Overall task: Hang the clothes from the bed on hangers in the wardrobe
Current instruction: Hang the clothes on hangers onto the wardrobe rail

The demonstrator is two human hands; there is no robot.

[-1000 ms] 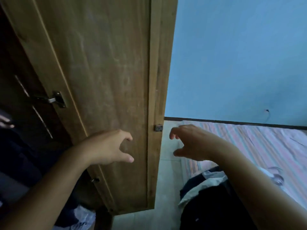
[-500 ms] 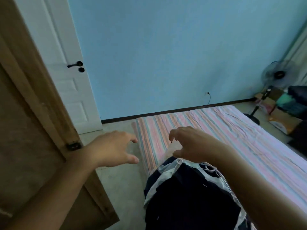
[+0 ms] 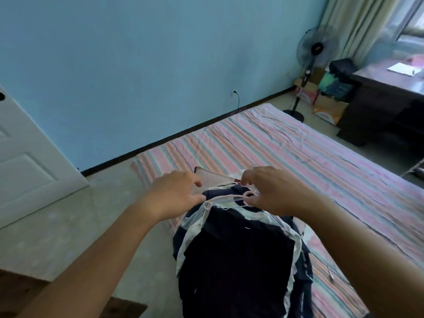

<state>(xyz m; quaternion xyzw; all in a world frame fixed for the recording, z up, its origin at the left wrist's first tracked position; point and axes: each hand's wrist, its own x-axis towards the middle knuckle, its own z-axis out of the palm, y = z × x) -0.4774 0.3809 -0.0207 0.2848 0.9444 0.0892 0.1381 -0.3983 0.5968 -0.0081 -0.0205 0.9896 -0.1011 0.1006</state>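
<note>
— Where are the clothes [image 3: 241,260] lying right now?

— They are sitting in a dark pile with pale stripes on the near corner of the bed [image 3: 321,161], straight in front of me and just under my hands. The pile is running lengthwise from my body out toward the wall.

— And the hangers [image 3: 226,198]?

— They are resting on the far end of the pile, thin pale ones, with their long bars running left to right, across the line of the pile. That crosswise lie is what I am judging the lift by.

— What are your hands doing?

— My right hand [image 3: 273,191] is the one on them: thumb and fingers are curling in and pinching the hanger wire at its right end. My left hand [image 3: 174,196] is hovering at the left end, fingers loosely bent; I cannot tell whether the thumb tip is touching the bar.

— Which hand is leading, then?

— The right, I am guessing, since it is gripping already. The left is sitting close enough to steady the other end or part the cloth.
</note>
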